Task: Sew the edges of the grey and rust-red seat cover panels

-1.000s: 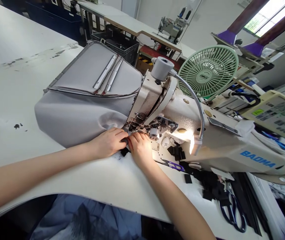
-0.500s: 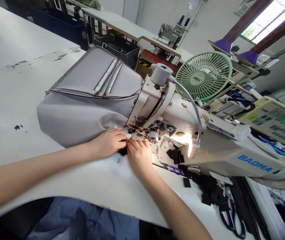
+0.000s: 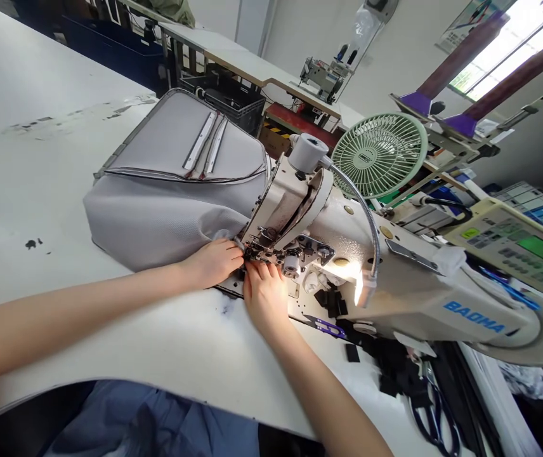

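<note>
A grey fabric bag piece (image 3: 162, 203) with dark piping and two pale strips lies on the table, its near end tucked under the head of a sewing machine (image 3: 376, 254). At that end, my left hand (image 3: 215, 263) grips the grey fabric with bent fingers, left of the needle area. My right hand (image 3: 266, 295) is close beside it, its fingers curled down at the needle area. What its fingertips hold is hidden. A lit lamp (image 3: 364, 289) on a bendy neck shines there. The needle itself cannot be made out.
Purple thread snips (image 3: 327, 327) and small black pieces (image 3: 332, 299) lie right of my right hand. Large scissors (image 3: 436, 412) rest among black strips at lower right. A green fan (image 3: 379, 155) and a control panel (image 3: 528, 244) stand behind the machine.
The bag piece has shifted slightly right, toward the machine head. My left hand stays at the fabric edge, and my right hand has moved slightly up at the needle area. The view has turned a little.
</note>
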Available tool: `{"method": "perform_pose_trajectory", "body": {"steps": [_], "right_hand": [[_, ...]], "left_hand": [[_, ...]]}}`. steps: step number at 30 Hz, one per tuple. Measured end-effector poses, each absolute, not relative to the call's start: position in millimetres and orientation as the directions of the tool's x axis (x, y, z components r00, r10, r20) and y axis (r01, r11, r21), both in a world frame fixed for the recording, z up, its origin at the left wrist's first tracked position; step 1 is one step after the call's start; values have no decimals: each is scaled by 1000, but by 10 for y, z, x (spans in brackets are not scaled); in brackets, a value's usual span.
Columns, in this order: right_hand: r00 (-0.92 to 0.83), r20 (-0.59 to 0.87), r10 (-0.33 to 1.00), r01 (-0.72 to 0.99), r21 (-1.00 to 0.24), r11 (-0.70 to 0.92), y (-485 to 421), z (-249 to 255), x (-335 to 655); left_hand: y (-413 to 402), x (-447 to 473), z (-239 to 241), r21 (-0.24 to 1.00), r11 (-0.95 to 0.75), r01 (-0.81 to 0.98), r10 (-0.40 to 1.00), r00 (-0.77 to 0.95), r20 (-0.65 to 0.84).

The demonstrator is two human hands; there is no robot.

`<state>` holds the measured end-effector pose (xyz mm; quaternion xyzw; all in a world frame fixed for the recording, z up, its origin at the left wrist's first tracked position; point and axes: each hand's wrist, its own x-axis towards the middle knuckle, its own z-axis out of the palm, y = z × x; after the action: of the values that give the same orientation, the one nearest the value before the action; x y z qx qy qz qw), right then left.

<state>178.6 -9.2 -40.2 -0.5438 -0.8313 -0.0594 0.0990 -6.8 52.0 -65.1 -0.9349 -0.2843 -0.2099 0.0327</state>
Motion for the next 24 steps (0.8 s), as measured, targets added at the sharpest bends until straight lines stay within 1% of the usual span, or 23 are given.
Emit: {"method": "perform_pose_trajectory", "body": {"steps": [5,7,12,19,24], "right_hand": [[-416,296,860,896,-24,442,-115,-417,1800],[-422,302,855,893,-25,450,-119,-420,1807],[-423,305,853,889,-40,455,-87,-422,1840],[-420,377,825,876,-67,477,-48,-440,1862],[-425,413,805,871,-56,489,-72,-458,1895]], "left_hand": [[463,-108,-610,110,-843,527,521,749,409],[454,-102,-601,128,-840,528,531,749,397],[490,-63,-584,128,-817,562,565,736,373],[530,-47,-575,123,-802,585,589,738,329],[562,-36,-578,175,-775,607,628,711,316]]}}
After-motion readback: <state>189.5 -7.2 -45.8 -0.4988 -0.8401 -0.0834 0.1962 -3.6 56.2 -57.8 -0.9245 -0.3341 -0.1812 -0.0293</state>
